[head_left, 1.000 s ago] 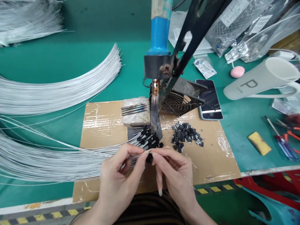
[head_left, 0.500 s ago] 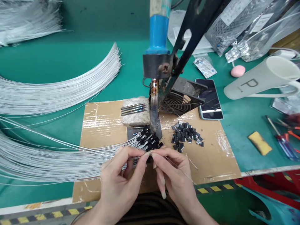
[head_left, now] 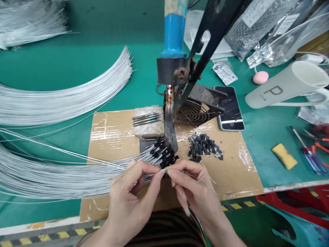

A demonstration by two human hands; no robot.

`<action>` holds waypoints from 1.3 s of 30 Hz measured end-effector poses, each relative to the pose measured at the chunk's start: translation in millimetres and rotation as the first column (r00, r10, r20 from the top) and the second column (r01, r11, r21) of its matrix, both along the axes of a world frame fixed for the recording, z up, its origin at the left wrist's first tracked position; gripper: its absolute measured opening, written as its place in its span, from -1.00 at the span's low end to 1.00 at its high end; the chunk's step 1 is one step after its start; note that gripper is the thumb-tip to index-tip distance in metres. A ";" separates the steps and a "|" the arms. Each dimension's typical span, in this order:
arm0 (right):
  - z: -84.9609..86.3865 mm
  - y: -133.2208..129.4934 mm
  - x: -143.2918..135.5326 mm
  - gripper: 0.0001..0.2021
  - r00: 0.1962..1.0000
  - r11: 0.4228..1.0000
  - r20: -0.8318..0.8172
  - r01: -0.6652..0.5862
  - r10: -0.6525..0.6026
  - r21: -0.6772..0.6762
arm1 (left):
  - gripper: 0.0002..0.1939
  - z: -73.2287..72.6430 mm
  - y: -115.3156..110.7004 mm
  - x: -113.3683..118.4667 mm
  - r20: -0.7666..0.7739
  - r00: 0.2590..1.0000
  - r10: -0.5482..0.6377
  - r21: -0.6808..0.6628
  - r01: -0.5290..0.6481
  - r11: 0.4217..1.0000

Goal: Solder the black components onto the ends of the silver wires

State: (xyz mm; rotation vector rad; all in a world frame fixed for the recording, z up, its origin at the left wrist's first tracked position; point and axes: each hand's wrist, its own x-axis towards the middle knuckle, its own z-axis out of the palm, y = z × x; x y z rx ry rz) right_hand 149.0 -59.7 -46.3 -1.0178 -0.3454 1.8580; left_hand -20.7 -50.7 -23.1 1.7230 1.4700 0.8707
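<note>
My left hand [head_left: 136,195] is closed in a pinch on a few white wires [head_left: 108,162] that run in from the left. Against its fingertips, my right hand [head_left: 192,188] also pinches, with a thin wire [head_left: 214,181] trailing out past its knuckles. What lies between the fingertips is too small to make out. Just behind both hands sits a cluster of black connectors [head_left: 162,153] on the ends of a white wire bundle [head_left: 77,180]. To the right lies a pile of loose black connectors [head_left: 204,145].
A soldering iron [head_left: 169,113] on a black stand points down over the cardboard [head_left: 236,164]. Behind it are a fan [head_left: 196,111] and a phone [head_left: 230,108]. Further right lie a cup [head_left: 280,91], a yellow sponge [head_left: 284,156] and a screwdriver [head_left: 309,156]. Another wire bundle [head_left: 84,97] curves at left.
My right hand has tilted slightly, its lower fingers shifting right and the forearm swinging outward. The left hand barely moves. Both fingertips stay pinched together.
</note>
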 end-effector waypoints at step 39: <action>-9.9 -35.0 59.7 -0.83 0.315 0.891 0.842 0.025 -0.438 0.454 | -0.94 -6.5 5.7 4.7 0.089 0.977 0.194 -0.170 -0.177 0.969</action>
